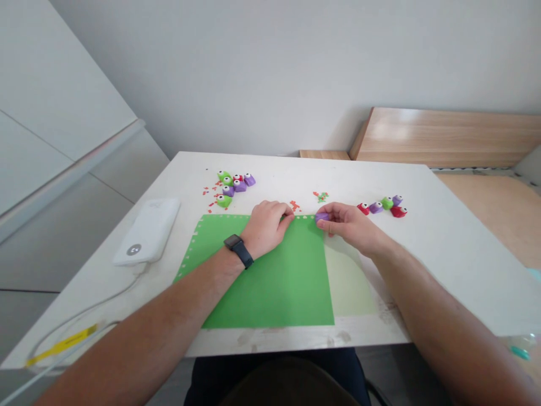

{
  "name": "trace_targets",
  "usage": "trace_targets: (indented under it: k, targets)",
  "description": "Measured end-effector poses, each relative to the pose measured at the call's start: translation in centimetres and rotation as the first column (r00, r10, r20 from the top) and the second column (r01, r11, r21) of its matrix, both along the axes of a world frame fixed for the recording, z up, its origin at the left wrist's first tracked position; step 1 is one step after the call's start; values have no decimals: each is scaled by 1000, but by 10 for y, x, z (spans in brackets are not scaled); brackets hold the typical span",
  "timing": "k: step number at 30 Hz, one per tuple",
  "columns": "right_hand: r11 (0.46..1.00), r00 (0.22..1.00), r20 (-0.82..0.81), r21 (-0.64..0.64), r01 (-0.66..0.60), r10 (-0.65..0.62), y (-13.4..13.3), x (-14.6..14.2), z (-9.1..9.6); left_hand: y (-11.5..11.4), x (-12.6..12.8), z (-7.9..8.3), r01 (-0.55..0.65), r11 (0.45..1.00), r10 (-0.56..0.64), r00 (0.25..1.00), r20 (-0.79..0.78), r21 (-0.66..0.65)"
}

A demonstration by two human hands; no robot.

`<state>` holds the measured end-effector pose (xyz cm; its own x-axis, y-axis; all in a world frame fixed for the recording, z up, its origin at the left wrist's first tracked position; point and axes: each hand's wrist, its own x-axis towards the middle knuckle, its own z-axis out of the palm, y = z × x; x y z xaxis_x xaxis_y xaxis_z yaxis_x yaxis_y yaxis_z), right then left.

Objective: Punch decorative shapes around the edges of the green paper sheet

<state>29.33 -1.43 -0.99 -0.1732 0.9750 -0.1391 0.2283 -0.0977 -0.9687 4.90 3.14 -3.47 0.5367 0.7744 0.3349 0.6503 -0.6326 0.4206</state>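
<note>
We've got the green sheet (274, 287) lower center, our left hand (267, 225) curled at its top edge (can't tell if pinching), our right hand (347, 220) pinching the purple piece (321, 216) right of center; uneven tugging could skew the sheet.

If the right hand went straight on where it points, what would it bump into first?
Probably the left hand, further left along the far edge of the green sheet; the right hand, holding a small purple piece, points roughly that way. Depth is hard to judge.
</note>
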Motion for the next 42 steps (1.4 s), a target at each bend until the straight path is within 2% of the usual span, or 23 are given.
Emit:
trace_targets:
  k: [8, 36, 42]
  targets:
    - [1000, 997, 75, 28, 2, -4, -5, -3, 5, -3, 0, 1, -6, 1000, 7, 1000, 29, -22]
    - [998, 997, 34, 23, 61, -62, -2, -7, 1, -8, 1, 6, -11, 999, 13, 998, 59, -37]
    - [995, 995, 49, 44, 89, -91, 1, -6, -5, -8, 2, 5, -10, 999, 12, 998, 68, -34]
